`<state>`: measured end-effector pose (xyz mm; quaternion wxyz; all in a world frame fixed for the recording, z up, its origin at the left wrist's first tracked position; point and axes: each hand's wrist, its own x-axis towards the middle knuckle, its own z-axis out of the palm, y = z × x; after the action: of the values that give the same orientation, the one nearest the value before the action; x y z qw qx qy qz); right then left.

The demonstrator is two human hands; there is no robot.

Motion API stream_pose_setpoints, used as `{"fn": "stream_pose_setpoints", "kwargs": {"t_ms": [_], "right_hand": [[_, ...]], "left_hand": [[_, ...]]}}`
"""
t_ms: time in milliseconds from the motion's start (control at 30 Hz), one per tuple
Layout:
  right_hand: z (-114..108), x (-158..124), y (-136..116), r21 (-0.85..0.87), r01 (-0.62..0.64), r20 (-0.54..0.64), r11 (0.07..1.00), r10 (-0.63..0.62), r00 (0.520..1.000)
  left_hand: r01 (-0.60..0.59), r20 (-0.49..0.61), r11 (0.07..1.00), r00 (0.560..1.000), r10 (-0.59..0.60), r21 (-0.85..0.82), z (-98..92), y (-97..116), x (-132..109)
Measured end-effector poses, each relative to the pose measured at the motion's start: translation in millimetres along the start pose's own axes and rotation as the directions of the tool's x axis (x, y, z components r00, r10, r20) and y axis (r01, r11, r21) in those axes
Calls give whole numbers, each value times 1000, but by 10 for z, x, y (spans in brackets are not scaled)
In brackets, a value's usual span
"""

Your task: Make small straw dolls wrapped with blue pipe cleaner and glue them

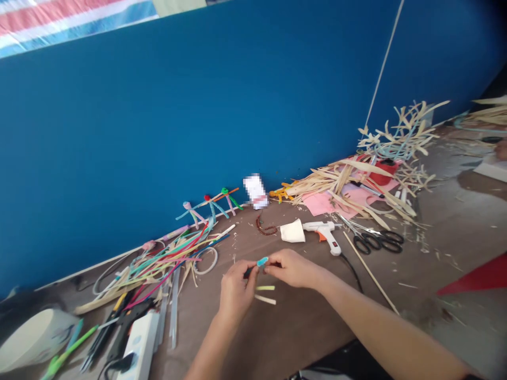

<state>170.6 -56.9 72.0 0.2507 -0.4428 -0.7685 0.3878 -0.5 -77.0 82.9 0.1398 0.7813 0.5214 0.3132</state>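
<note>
My left hand and my right hand meet above the brown table. Thumb and fingers of each are pinched at opposite ends of a short light-blue piece, which looks like a bent length of pipe cleaner. Fingertips cover its ends. Just beyond my left thumb a pale green strip and a whitish strip show; whether my left hand holds them or they lie on the table, I cannot tell. A white paper cup lies on its side ahead of my right hand, beside a white glue gun.
Black-handled scissors and a thin stick lie to the right. Pale dried strips are heaped behind them. Coloured pipe cleaners, a power strip and a white bowl occupy the left. A blue partition borders the back.
</note>
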Motion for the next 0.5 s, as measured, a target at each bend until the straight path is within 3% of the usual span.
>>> {"fn": "stream_pose_setpoints", "kwargs": {"t_ms": [333, 500], "right_hand": [[-20, -122, -207, -221, 40, -62, 974, -55, 997], [-6, -152, -207, -288, 98, -41, 952, -115, 993]], "left_hand": [[99, 40, 982, 995, -94, -158, 70, -86, 42], [50, 28, 998, 998, -49, -39, 61, -69, 38]]}}
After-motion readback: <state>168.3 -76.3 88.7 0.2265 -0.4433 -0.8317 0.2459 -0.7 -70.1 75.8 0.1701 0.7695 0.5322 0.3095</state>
